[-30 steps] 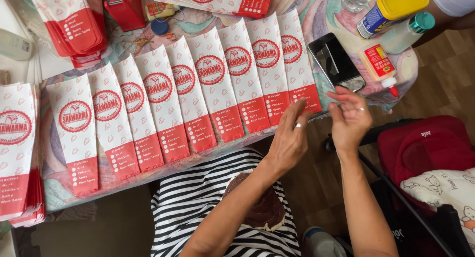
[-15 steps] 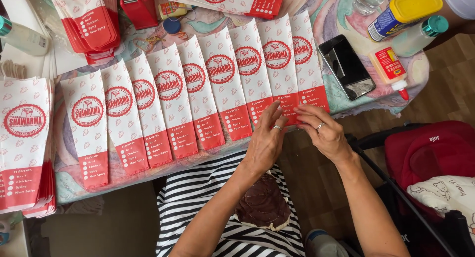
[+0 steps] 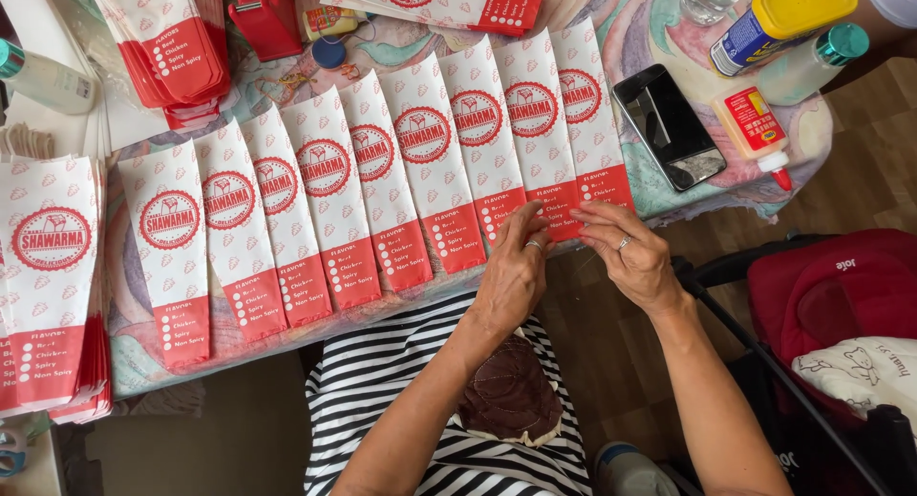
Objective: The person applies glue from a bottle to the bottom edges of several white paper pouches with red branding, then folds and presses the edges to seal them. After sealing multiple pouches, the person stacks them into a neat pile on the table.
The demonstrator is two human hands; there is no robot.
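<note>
Several long white paper bags (image 3: 420,162) with red ends and round red emblems lie overlapped in a slanting row on the cloth-covered table (image 3: 669,205). My left hand (image 3: 514,272) and my right hand (image 3: 629,255) meet at the near table edge. Their fingertips pinch the red lower end of one of the rightmost bags (image 3: 559,208). Each hand wears a ring. Below the hands are my striped shirt and a brown patch on my lap.
A black phone (image 3: 669,124), a glue bottle (image 3: 755,128), a yellow-lidded container (image 3: 783,14) and a teal-capped bottle (image 3: 812,62) sit at the table's right. Bag stacks lie at the left (image 3: 48,267) and top left (image 3: 172,47). A red padded seat (image 3: 831,295) stands right.
Both hands have moved left from the table's right corner and come together on the red end of a bag in the row.
</note>
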